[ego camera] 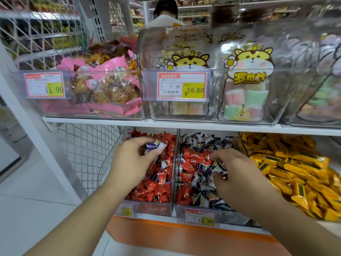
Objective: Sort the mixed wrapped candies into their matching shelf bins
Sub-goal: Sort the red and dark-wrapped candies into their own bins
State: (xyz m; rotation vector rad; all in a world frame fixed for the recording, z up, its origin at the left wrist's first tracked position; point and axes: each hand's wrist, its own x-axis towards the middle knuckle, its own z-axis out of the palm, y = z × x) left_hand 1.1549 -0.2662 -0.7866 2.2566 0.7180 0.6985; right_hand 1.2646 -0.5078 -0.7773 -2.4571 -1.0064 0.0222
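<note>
On the lower shelf stand two clear bins side by side. The left bin (153, 209) holds mostly red wrapped candies (156, 189) with a few dark blue ones mixed in. The middle bin (227, 217) holds dark blue and white candies (203, 143) with a patch of red candies (195, 156) on top. My left hand (132, 159) hovers over the left bin and pinches a dark blue and white candy (155, 145) between thumb and fingers. My right hand (238, 172) reaches into the middle bin, its curled fingers grasping dark candies (215, 169).
A bin of yellow-orange wrapped bars (295, 169) sits to the right. The upper shelf carries a pink-packet snack bin (103, 89) and lidded marshmallow bins (243, 89) with price tags. A white mesh panel (86, 150) stands left. A person (166, 13) is behind the shelf.
</note>
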